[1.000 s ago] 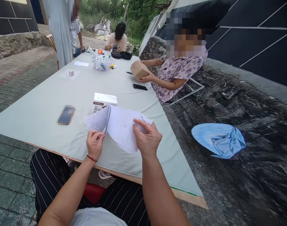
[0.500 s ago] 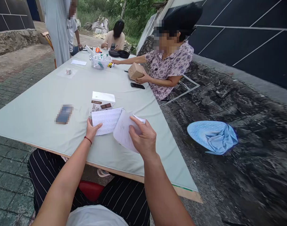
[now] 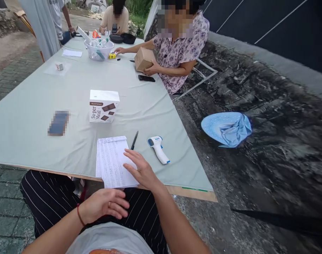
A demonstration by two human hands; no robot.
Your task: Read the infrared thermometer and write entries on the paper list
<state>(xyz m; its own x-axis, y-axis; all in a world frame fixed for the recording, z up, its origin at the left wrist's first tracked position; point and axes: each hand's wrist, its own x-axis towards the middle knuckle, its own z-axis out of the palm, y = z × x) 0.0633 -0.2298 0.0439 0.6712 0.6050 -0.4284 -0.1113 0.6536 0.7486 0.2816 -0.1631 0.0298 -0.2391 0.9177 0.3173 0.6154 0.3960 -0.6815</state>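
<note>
A stack of printed paper sheets [image 3: 111, 160] lies at the near edge of the table, its lower end jutting over that edge. My right hand [image 3: 142, 169] is over the right side of the sheets with its fingers spread; whether the fingertips touch the paper I cannot tell. Lower down, my left hand [image 3: 105, 204] hovers above my lap, fingers apart and holding nothing. A black pen [image 3: 134, 140] lies just beyond the sheets. To the right of it rests a white and blue infrared thermometer [image 3: 158, 149]. Farther off stands a white Super Meal box [image 3: 104, 107].
A blurred-out flat object [image 3: 58, 123] lies left on the table [image 3: 78, 148]. Toward the back are a plastic basket [image 3: 97, 53] of bottles, a tape measure [image 3: 112, 55] and a phone [image 3: 146, 78]. A person at the right holds a cardboard box [image 3: 145, 59]. A blue hat [image 3: 226, 128] lies beyond the table.
Both hands have let go of the sheets, which now lie flat on the table. My left hand has drawn back toward my lap. The pen and thermometer have come into sight.
</note>
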